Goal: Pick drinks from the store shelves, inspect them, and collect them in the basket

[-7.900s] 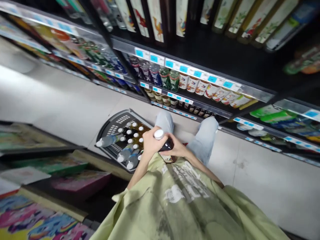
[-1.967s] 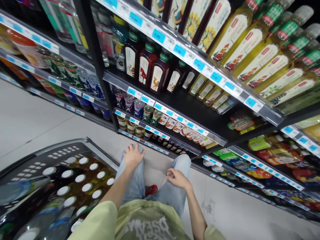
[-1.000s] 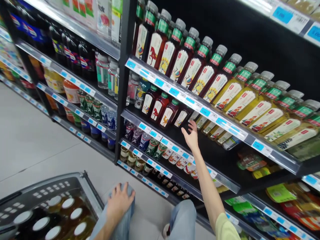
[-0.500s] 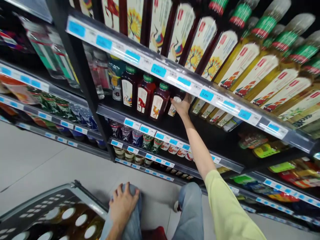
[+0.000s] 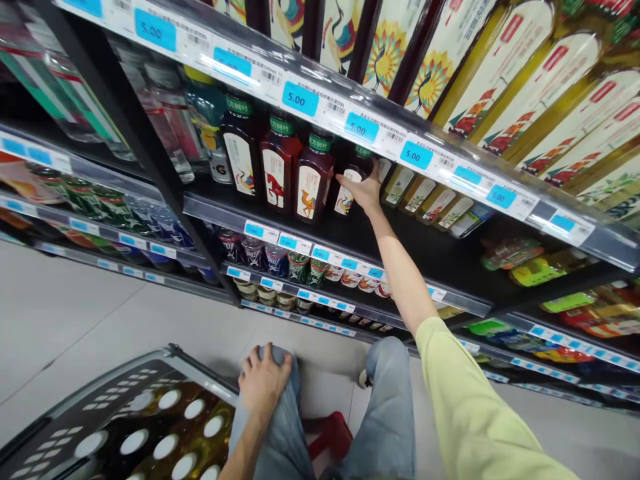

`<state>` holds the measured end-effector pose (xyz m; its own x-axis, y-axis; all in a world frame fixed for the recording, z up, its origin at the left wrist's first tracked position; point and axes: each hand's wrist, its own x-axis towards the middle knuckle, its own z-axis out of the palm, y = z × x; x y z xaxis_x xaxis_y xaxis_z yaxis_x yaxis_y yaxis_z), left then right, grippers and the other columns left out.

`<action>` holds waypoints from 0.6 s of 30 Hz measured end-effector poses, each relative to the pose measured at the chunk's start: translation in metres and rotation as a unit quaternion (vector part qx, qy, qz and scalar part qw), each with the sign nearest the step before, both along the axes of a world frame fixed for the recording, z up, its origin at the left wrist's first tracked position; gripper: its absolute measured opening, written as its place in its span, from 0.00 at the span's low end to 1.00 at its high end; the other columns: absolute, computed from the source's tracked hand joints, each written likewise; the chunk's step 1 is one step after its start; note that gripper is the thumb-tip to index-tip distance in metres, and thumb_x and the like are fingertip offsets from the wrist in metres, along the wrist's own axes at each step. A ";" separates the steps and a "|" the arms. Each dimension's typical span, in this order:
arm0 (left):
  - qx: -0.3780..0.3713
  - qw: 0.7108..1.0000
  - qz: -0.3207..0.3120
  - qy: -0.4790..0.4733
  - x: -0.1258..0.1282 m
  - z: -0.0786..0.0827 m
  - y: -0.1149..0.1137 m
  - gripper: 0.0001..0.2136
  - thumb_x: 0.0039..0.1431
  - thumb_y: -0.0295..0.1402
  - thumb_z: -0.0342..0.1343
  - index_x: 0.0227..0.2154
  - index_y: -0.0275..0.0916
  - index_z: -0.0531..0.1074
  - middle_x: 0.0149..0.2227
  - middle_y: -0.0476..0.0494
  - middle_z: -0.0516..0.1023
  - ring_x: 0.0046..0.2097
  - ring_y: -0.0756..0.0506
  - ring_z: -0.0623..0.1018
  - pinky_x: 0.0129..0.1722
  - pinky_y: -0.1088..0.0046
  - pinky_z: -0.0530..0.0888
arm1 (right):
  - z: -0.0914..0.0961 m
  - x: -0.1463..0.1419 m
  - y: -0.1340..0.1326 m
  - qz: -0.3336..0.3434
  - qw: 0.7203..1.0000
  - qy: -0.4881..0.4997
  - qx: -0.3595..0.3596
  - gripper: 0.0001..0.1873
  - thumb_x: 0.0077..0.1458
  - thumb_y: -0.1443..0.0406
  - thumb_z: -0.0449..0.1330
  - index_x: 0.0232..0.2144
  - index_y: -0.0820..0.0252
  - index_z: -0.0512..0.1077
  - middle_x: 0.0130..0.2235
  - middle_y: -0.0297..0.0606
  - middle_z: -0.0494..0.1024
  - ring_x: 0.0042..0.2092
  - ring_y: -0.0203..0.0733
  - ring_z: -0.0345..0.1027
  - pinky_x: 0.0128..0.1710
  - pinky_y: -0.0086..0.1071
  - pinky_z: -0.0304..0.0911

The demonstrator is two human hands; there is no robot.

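My right hand [image 5: 366,189] reaches under the upper shelf edge and is closed around a dark drink bottle [image 5: 347,193] with a green cap and a white label. The bottle stands upright on the middle shelf. To its left are a bottle with a camel label [image 5: 307,193], a red one with a horse label [image 5: 274,175] and a dark one with a bird label [image 5: 239,160]. My left hand [image 5: 264,377] lies on my left knee [image 5: 287,393], fingers apart, holding nothing.
The price-tagged upper shelf edge [image 5: 330,110] overhangs my right forearm. Paler bottles [image 5: 419,195] stand right of my hand. A grey basket [image 5: 125,383] of white-capped bottles [image 5: 165,445] sits at lower left. A red object [image 5: 334,433] shows between my legs.
The view has shifted closer to the shelf, showing more of the basket. My right hand stays at the same bottle, and my left hand stays on my knee.
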<state>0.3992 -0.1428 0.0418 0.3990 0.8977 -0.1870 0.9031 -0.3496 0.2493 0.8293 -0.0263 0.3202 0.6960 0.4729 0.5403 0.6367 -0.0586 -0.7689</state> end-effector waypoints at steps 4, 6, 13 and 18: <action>-0.003 1.000 -0.002 0.005 -0.001 0.000 0.000 0.28 0.71 0.43 0.47 0.66 0.33 0.71 0.68 0.24 0.68 0.65 0.27 0.70 0.58 0.49 0.73 | 0.006 -0.008 -0.013 -0.016 1.000 0.010 -0.012 0.59 0.43 0.49 0.80 0.68 0.67 0.60 0.63 0.56 0.76 0.66 0.55 0.71 0.70 0.57 0.59; 0.003 1.000 0.002 0.008 -0.001 -0.001 -0.001 0.28 0.71 0.43 0.46 0.67 0.33 0.71 0.69 0.24 0.67 0.65 0.27 0.70 0.57 0.49 0.73 | 0.009 -0.014 -0.020 -0.026 1.000 0.016 -0.005 0.58 0.40 0.52 0.82 0.67 0.67 0.62 0.60 0.54 0.79 0.63 0.55 0.74 0.69 0.54 0.63; 0.004 1.000 -0.003 0.015 0.001 -0.002 -0.001 0.28 0.71 0.42 0.46 0.68 0.32 0.70 0.70 0.24 0.67 0.65 0.28 0.70 0.57 0.50 0.73 | 0.007 -0.029 -0.048 -0.048 0.986 0.080 0.141 0.49 0.45 0.58 0.79 0.63 0.68 0.64 0.56 0.54 0.81 0.55 0.51 0.80 0.60 0.46 0.74; 0.012 1.000 -0.002 0.012 0.002 -0.005 -0.002 0.27 0.71 0.40 0.46 0.67 0.32 0.71 0.70 0.23 0.67 0.66 0.27 0.69 0.57 0.50 0.73 | 0.001 -0.032 -0.079 -0.090 0.949 0.185 0.240 0.49 0.39 0.57 0.80 0.61 0.59 0.64 0.56 0.49 0.80 0.53 0.50 0.80 0.56 0.47 0.79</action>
<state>0.4008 -0.1447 0.0366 0.3982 0.9004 -0.1751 0.9074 -0.3587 0.2191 0.7968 -0.1053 0.3211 0.9264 0.0889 0.3660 0.3307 0.2728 -0.9034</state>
